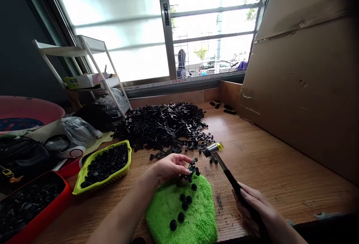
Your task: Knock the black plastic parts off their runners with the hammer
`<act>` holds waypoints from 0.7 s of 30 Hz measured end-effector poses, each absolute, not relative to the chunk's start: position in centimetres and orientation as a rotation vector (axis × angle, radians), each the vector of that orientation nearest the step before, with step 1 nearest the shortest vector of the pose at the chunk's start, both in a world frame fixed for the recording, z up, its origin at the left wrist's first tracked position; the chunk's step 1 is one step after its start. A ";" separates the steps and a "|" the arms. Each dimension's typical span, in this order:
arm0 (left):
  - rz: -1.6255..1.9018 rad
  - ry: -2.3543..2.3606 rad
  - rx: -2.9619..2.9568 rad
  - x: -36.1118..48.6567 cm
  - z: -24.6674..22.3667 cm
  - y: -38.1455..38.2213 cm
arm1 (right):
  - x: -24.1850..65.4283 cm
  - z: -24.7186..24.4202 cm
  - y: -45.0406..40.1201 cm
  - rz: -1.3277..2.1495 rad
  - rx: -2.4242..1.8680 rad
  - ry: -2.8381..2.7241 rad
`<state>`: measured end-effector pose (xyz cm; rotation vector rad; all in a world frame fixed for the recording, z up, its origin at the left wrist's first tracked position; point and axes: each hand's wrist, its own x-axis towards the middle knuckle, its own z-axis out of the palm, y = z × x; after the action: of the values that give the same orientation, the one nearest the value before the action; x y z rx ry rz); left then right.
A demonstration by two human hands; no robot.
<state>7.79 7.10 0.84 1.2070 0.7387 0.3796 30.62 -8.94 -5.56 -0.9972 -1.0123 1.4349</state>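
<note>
My left hand [174, 167] holds a small black plastic part [192, 166] between thumb and fingers, at the upper edge of a green fluffy cloth [168, 203]. Wrapped round the black handle of a hammer [231, 179] is my right hand [254, 206], at the lower right. The hammer's silver head, with one black and one yellow face, is raised to the right of the held part. Several round black caps [181, 217] lie on the cloth.
A big heap of black parts [165, 124] covers the back middle of the wooden table [266, 161]. A yellow-green basket [129, 154] and a red bin [66, 195] stand left. Cardboard [303, 79] leans at the right. A white shelf [64, 52] stands back left.
</note>
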 end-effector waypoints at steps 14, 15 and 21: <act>0.350 0.662 1.239 8.5 -0.3 6.9 | 30.4 -4.9 -9.4 1.403 -1.107 -1.001; 0.350 0.659 1.247 8.6 -0.4 6.9 | 30.4 -4.8 -9.4 1.406 -1.122 -1.001; 0.356 0.666 1.298 8.7 -0.5 6.8 | 30.4 -4.9 -9.5 1.252 -1.259 -1.169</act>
<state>8.69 6.84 -0.54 1.2982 0.6664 0.3558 30.41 -9.55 -4.91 -1.2592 -1.1693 1.2521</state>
